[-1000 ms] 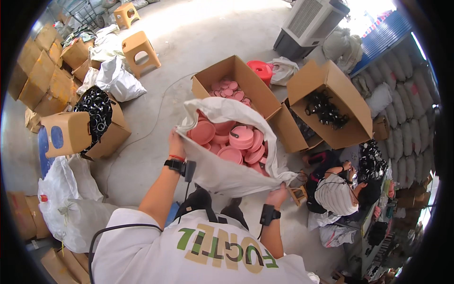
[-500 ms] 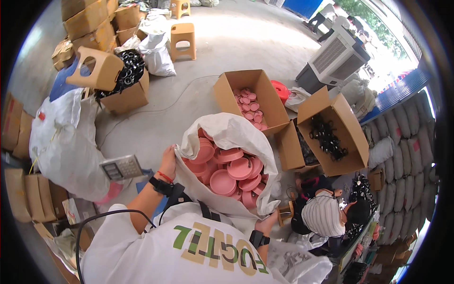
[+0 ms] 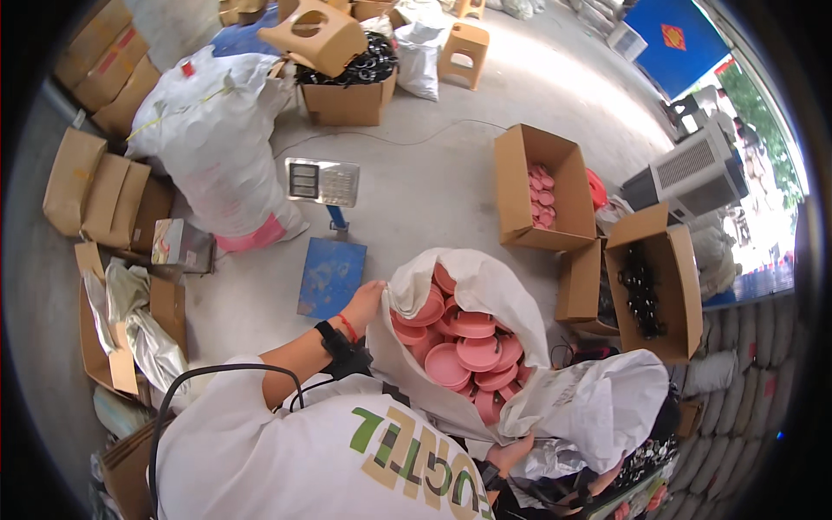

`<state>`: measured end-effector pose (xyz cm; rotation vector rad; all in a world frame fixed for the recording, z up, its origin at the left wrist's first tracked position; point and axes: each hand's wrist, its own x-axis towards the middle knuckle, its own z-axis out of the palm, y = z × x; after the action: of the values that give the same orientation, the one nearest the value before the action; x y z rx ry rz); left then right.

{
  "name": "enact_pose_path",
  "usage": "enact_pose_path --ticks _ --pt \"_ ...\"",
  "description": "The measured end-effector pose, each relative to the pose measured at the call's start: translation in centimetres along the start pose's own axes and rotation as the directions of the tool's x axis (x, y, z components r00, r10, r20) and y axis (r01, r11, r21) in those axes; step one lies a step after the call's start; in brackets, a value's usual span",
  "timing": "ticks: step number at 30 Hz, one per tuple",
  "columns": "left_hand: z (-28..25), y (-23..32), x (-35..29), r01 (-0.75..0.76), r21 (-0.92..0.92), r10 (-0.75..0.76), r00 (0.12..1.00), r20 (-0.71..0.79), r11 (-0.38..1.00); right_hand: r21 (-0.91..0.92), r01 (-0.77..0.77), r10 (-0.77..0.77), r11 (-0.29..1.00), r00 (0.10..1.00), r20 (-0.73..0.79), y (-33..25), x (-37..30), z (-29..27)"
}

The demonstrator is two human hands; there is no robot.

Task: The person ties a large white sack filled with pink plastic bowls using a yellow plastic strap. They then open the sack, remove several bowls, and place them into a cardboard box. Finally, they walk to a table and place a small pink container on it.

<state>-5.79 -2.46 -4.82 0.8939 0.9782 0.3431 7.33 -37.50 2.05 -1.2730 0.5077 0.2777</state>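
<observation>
A white woven sack (image 3: pixel 511 295) stands open in front of me, full of round pink plastic lids (image 3: pixel 446 364). My left hand (image 3: pixel 368 302) is closed on the left part of its rim, and a red string and a black band circle that wrist. Nearer to me, my right hand (image 3: pixel 511 451) is closed on the sack's rim at the lower right. Another pale sack (image 3: pixel 607 403) bulges up just right of the open one; I cannot tell what holds it up.
A blue platform scale (image 3: pixel 334 277) with a grey display (image 3: pixel 322 182) stands left of the sack. A tall stuffed white sack (image 3: pixel 217 147) is farther left. Cardboard boxes with pink lids (image 3: pixel 511 191) and black parts (image 3: pixel 685 321) stand at right. A co-worker's arm (image 3: pixel 607 477) shows at lower right.
My view has swung left, bringing the scale's blue platform into sight. The open sack has come nearer the scale with both hands on it. The pale sack at right has risen, hiding most of the co-worker.
</observation>
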Motion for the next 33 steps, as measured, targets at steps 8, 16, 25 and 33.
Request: enact_pose_path --ticks 8,16,25,33 --pt "-6.6 -4.1 -2.2 0.076 0.128 -0.082 0.996 0.042 0.989 -0.206 -0.147 0.166 0.967 0.983 0.079 9.3 -6.2 -13.5" --pt "-12.9 -1.5 -12.3 -0.013 0.053 0.009 0.996 0.090 0.999 -0.172 0.131 -0.151 0.976 0.983 -0.106 9.1 -21.1 -9.1" --pt "-21.7 0.5 -23.2 -0.110 -0.228 0.073 0.984 -0.164 0.967 -0.007 0.001 0.000 1.000 0.992 0.125 8.4 -20.9 -3.3" --pt "-27.2 -0.5 -27.7 -0.170 -0.246 0.064 0.920 -0.387 0.954 -0.025 -0.035 0.042 0.999 0.923 0.382 11.4 -16.0 5.0"
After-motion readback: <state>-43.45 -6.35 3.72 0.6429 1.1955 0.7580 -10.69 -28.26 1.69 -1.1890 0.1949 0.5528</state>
